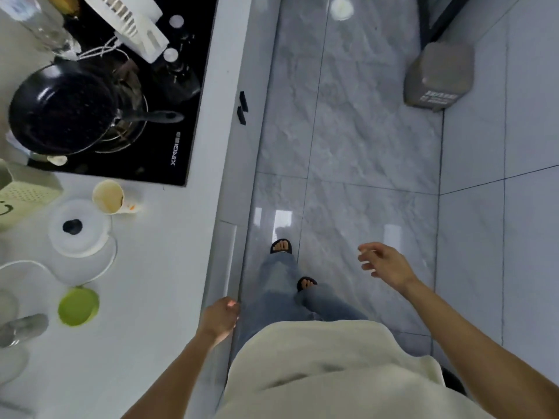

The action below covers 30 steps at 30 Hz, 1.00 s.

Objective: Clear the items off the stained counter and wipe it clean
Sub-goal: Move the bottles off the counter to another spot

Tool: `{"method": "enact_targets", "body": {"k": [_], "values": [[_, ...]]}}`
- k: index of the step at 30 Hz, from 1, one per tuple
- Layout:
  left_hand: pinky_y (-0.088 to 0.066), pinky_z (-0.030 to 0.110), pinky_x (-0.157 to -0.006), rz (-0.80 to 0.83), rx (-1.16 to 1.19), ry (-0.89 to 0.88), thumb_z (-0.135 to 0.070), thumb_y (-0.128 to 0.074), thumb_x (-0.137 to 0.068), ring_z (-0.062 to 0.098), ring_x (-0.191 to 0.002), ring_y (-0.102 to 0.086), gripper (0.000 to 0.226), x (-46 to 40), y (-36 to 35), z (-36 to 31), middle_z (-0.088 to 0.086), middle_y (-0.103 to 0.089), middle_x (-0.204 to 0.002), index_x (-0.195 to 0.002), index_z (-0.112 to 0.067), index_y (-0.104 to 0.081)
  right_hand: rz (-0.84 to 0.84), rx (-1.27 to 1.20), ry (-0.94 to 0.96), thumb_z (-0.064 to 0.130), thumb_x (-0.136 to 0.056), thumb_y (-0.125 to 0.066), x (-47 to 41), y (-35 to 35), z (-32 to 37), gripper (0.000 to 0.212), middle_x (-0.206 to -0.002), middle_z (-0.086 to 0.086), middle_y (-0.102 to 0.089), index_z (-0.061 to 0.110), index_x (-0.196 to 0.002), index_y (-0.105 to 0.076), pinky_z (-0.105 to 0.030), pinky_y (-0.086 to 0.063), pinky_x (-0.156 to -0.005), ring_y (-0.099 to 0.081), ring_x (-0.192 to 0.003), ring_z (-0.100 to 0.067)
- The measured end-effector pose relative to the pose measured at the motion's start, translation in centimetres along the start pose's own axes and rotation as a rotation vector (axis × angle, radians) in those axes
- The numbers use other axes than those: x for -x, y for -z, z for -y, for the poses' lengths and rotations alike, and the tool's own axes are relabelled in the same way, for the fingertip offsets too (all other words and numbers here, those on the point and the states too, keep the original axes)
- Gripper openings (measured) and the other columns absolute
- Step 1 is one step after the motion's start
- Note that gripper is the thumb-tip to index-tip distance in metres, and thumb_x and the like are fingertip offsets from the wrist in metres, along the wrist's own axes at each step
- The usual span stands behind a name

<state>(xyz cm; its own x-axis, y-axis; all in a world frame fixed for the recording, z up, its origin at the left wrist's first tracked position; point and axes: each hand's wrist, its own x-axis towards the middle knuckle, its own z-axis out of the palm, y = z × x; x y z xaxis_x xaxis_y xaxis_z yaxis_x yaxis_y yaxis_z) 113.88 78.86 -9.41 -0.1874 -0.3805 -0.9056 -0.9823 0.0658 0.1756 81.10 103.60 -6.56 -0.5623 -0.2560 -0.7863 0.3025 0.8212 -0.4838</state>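
The white counter (157, 267) runs down the left of the view. On it lie a tipped paper cup (109, 196), a white lid with a black knob (79, 228), a clear glass lid (87, 267) and a green round lid (78, 306). My left hand (220, 317) hangs over the counter's front edge, fingers loosely curled, holding nothing. My right hand (384, 263) floats over the floor to the right, fingers relaxed and spread, empty.
A black cooktop (178, 140) carries a dark frying pan (60, 113) and a white rack (133, 25). A cream box (27, 195) and a metal object (22, 329) sit at the far left. A grey bin (438, 74) stands on the tiled floor.
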Motion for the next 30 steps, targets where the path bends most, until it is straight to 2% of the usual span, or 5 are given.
{"method": "enact_targets", "body": {"k": [13, 17, 21, 23, 30], "values": [[-0.054, 0.03, -0.088, -0.03, -0.109, -0.379, -0.033, -0.053, -0.105, 0.018, -0.09, -0.073, 0.022, -8.0, 11.3, -29.7, -0.001, -0.077, -0.098, -0.108, -0.027, -0.073, -0.033, -0.172, -0.437, 0.012, -0.105, -0.051, -1.7, 5.6, -5.2, 0.024, -0.098, -0.024, -0.067, -0.004, -0.117, -0.066, -0.029, -0.042, -0.065, -0.059, -0.074, -0.028], [-0.057, 0.031, -0.094, -0.037, -0.061, -0.372, -0.029, -0.058, -0.104, 0.019, -0.091, -0.077, 0.017, -10.0, 12.2, -35.4, 0.003, -0.079, -0.1, -0.107, -0.024, -0.074, -0.012, -0.125, -0.441, 0.008, -0.104, -0.055, -6.1, 9.6, -3.9, 0.026, -0.109, -0.031, -0.07, -0.011, -0.121, -0.062, -0.022, -0.048, -0.052, -0.071, -0.092, -0.04], [-0.059, 0.027, -0.087, -0.046, -0.082, -0.251, -0.028, -0.058, -0.103, 0.028, -0.098, -0.075, 0.023, -10.9, 12.6, -38.0, 0.009, -0.079, -0.101, -0.101, -0.016, -0.077, -0.007, -0.134, -0.476, 0.019, -0.103, -0.057, -11.8, 14.3, 0.0, 0.028, -0.091, -0.017, -0.069, -0.001, -0.122, -0.064, -0.026, -0.042, -0.058, -0.06, -0.07, -0.026], [-0.054, 0.023, -0.074, -0.035, -0.164, -0.193, -0.03, -0.053, -0.105, 0.028, -0.095, -0.073, 0.027, -11.2, 12.8, -38.5, 0.008, -0.078, -0.099, -0.096, -0.016, -0.074, -0.026, -0.162, -0.452, 0.023, -0.103, -0.058, -15.1, 16.7, 3.2, 0.029, -0.092, -0.014, -0.067, 0.001, -0.12, -0.064, -0.031, -0.043, -0.063, -0.059, -0.071, -0.026], [-0.059, 0.044, -0.1, -0.009, -0.229, -0.05, -0.022, -0.053, -0.108, 0.034, -0.107, -0.075, 0.026, -11.7, 14.2, -38.9, 0.014, -0.078, -0.113, -0.115, -0.008, -0.074, -0.035, -0.087, -0.104, 0.025, -0.103, -0.056, -25.0, 23.8, 18.0, 0.017, -0.1, -0.005, -0.075, 0.018, -0.112, -0.069, -0.029, -0.053, -0.07, -0.071, -0.082, -0.019]]}}
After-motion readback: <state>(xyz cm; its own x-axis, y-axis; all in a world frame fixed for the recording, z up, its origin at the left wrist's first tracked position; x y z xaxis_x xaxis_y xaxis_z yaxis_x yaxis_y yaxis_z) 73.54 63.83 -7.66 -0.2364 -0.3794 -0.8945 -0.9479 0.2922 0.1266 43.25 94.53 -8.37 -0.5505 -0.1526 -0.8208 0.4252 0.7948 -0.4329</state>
